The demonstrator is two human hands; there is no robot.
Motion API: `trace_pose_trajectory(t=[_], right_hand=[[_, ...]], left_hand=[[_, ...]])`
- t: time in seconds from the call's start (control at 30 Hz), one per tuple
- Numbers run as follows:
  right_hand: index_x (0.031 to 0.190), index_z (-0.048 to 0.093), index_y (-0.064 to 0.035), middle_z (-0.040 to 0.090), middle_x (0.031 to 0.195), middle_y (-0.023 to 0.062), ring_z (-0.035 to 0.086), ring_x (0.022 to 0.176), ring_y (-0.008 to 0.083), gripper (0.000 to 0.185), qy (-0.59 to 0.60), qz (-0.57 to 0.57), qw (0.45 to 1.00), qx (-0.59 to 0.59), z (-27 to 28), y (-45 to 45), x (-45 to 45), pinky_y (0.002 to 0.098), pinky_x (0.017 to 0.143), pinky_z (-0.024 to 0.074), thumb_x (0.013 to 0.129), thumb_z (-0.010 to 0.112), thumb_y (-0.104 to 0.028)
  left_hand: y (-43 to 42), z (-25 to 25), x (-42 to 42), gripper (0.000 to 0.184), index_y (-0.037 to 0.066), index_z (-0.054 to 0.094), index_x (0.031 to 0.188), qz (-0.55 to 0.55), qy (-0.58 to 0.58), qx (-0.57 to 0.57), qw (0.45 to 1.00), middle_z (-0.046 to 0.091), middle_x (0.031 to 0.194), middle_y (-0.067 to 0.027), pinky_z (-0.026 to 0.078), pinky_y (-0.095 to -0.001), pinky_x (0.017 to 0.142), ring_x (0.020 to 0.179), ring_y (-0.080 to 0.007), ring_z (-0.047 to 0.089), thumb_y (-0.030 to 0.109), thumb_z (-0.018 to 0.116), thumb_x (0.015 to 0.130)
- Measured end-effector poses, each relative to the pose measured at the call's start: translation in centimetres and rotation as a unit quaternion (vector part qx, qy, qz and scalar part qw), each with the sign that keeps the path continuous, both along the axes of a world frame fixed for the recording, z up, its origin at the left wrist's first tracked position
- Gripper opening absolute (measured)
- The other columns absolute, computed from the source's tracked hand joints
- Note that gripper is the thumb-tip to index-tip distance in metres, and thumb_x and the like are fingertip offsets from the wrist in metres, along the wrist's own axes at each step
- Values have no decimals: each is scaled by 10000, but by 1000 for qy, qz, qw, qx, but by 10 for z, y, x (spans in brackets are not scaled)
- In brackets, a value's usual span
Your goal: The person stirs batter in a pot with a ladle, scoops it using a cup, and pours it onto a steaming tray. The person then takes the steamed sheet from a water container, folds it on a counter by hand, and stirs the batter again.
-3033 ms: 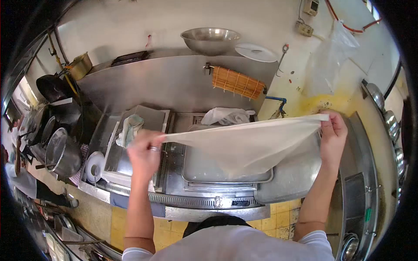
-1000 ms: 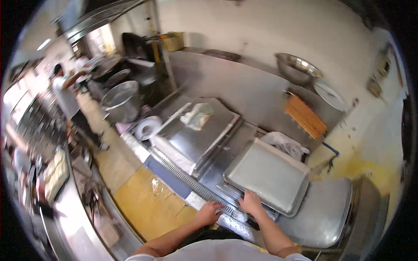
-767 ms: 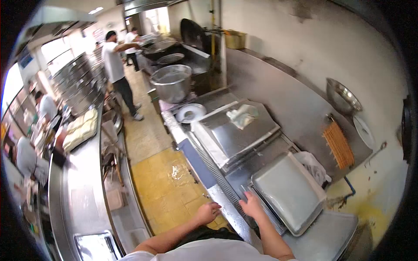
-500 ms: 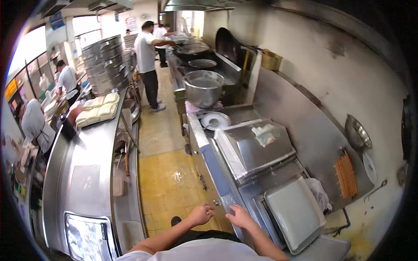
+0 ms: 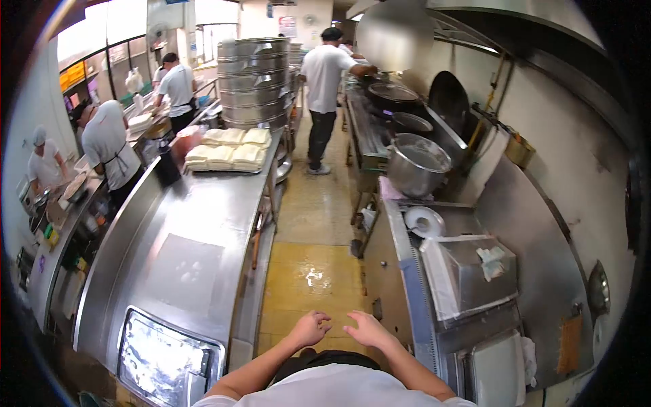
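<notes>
The left hand (image 5: pixel 310 330) and right hand (image 5: pixel 367 330) hover empty, fingers loosely curved, seemingly between steps; touching the shiny rectangular metal tray (image 5: pixel 152 346) at the grey steel bench (image 5: pixel 142 271)'s near end calls for reaching left.

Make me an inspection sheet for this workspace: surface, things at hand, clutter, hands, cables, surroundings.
Surface: left metal counter shiny, with a duller patch midway.
Things at hand: nothing held; a shiny tray lies at the left counter's near end, a pale-topped tray at near right.
Clutter: crumpled cloth on a metal cover; pale slabs piled at the left counter's far end.
Hands: left hand and right hand open, empty, apart, above the aisle.
Cables: nothing seen.
Surroundings: worker standing in the aisle; large pot at right; glare on the yellow floor, wet or dry unclear.
</notes>
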State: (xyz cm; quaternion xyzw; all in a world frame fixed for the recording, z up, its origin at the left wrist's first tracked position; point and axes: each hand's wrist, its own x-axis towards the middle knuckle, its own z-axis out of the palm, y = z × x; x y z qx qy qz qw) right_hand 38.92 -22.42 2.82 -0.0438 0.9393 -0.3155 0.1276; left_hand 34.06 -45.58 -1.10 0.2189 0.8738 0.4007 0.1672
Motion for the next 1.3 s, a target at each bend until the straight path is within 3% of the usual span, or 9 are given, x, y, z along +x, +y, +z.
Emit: trace_pose_trajectory(t=[0.4, 0.77, 0.9, 1.1, 1.3], right_hand=[[1371, 603, 53, 609, 1393, 286, 569, 1324, 412, 591, -23, 258, 966, -10, -6, -145, -132, 452, 1136, 445, 957, 679, -362], [1377, 608, 18, 641, 1353, 256, 601, 1272, 410, 561, -71, 445, 892, -31, 2, -221, -277, 449, 1092, 478, 967, 685, -357], [1372, 614, 11, 645, 1343, 263, 605, 1272, 412, 552, -81, 480, 872, -48, 14, -237, -340, 456, 1084, 484, 960, 688, -349], [1362, 624, 16, 651, 1323, 273, 618, 1244, 422, 563, -63, 536, 841, -48, 0, -263, -417, 464, 1073, 490, 928, 715, -332], [1313, 651, 28, 664, 1274, 287, 625, 1212, 439, 507, -61, 594, 799, -70, 6, -320, -445, 475, 1052, 496, 927, 711, -296]], left_hand=[[-123, -16, -31, 307, 24, 754, 1168, 244, -15, 61, 968, 681, 1283, -182, 584, -395, 939, 1052, -317, 727, 204, 755, 919], [-151, -29, -107, 293, 41, 748, 1191, 413, -34, 57, 908, 670, 1297, -168, 568, -398, 955, 1072, -308, 723, 175, 746, 930], [-156, -7, -155, 287, 27, 743, 1190, 430, -31, 50, 901, 667, 1291, -181, 564, -405, 969, 1094, -319, 712, 165, 732, 939], [-166, 13, -205, 287, 20, 738, 1192, 533, -37, 71, 843, 650, 1307, -177, 567, -403, 974, 1087, -330, 709, 172, 728, 948], [-188, 8, -192, 298, 24, 735, 1199, 632, -68, 87, 767, 678, 1280, -164, 577, -398, 928, 1062, -305, 724, 188, 727, 950]])
